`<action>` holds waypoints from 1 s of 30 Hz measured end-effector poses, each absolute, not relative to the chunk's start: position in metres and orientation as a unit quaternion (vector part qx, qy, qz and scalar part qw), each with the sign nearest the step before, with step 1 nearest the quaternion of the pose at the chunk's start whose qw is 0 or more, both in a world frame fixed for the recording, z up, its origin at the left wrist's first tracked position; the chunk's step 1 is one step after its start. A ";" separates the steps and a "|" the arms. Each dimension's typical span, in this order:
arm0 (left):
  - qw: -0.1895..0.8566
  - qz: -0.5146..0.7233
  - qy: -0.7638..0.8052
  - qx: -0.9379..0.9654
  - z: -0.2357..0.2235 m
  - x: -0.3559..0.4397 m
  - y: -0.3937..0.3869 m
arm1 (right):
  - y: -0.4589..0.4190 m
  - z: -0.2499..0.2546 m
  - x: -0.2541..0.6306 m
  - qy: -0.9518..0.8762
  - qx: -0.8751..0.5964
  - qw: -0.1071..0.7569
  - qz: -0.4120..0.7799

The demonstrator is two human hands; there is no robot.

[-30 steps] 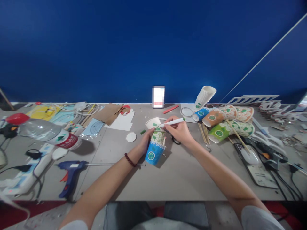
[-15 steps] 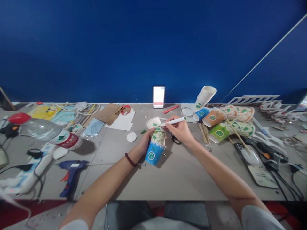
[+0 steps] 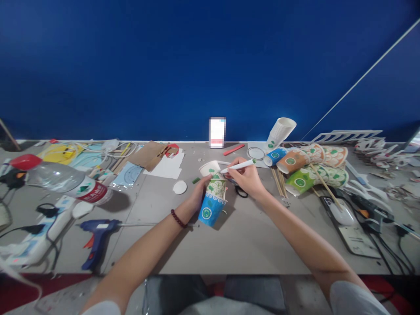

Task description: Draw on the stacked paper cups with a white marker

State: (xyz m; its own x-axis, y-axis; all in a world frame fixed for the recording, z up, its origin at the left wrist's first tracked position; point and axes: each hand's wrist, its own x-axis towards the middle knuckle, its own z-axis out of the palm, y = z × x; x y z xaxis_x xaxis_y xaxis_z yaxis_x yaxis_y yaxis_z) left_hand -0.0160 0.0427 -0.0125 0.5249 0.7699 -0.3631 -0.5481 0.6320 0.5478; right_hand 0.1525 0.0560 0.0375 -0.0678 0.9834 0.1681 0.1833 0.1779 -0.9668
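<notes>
**Current Working State, Head View**

I read both hands as engaged near the middle of the grey tabletop (image 3: 256,245).

Left hand (image 3: 197,192): curled around the left side of a tilted stack of printed paper cups (image 3: 215,197). The thumb lies along the stack; the remaining fingers are mostly hidden, so I cannot tell their exact placement. The stack shows blue at its near end, green-and-white pattern in the middle and plain white with green leaves at its far, open end. I cannot tell whether its base touches the tabletop.

Right hand (image 3: 247,179): thumb and fingers pinch a slim white marker with a green end (image 3: 241,165). The tip meets, or lies just beside, the white section of the stack; contact is too small to confirm.

Adjacent items: a small dark-green cylinder (image 3: 196,180) and a flat white disc (image 3: 180,187) lie left of the stack. A black looped handle (image 3: 242,192) lies beneath the right hand, partly covered. A blue pistol-shaped glue gun (image 3: 98,227) rests farther left.
</notes>
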 end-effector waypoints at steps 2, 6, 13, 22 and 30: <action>0.852 0.387 0.299 0.187 -0.012 -0.016 0.043 | 0.056 0.037 0.152 -0.599 -0.486 0.481 0.416; 0.850 0.385 0.303 0.194 -0.011 -0.016 0.042 | 0.056 0.037 0.153 -0.600 -0.485 0.481 0.416; 0.846 0.399 0.299 0.190 -0.011 -0.015 0.042 | 0.057 0.035 0.154 -0.603 -0.489 0.482 0.407; 0.847 0.403 0.287 0.196 -0.012 -0.016 0.042 | 0.057 0.036 0.154 -0.612 -0.483 0.476 0.406; 0.843 0.403 0.296 0.200 -0.010 -0.016 0.041 | 0.054 0.043 0.153 -0.610 -0.480 0.471 0.419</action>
State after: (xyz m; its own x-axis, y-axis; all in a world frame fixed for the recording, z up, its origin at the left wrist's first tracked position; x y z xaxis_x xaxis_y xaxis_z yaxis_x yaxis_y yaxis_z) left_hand -0.0160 0.0406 -0.0100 0.5001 0.7974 -0.3376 -0.5604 0.5953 0.5759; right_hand 0.1530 0.0542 0.0431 -0.0960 0.9804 0.1719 0.1915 0.1877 -0.9634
